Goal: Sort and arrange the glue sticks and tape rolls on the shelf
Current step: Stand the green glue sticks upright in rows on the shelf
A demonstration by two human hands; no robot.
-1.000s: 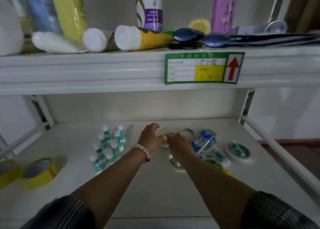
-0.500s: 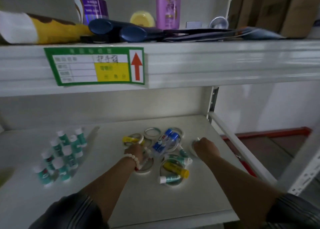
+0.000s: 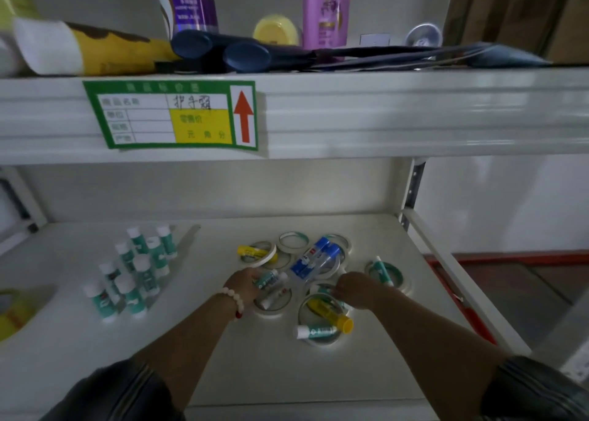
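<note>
Your left hand (image 3: 243,285), just left of the blue glue pack (image 3: 314,261), has fingers curled round a teal glue stick (image 3: 270,279) that juts past the fingertips toward the pack, while your right hand (image 3: 357,288), just right of it, reaches over tape rolls (image 3: 301,315), grip not discernible

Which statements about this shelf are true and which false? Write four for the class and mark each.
1. A cluster of glue sticks stands upright on the lower shelf's left. True.
2. The left hand grips a yellow tape roll. False: it grips a green glue stick.
3. The blue glue sticks stand upright. False: they lie across tape rolls.
4. The label's arrow is red and points up. True.
</note>
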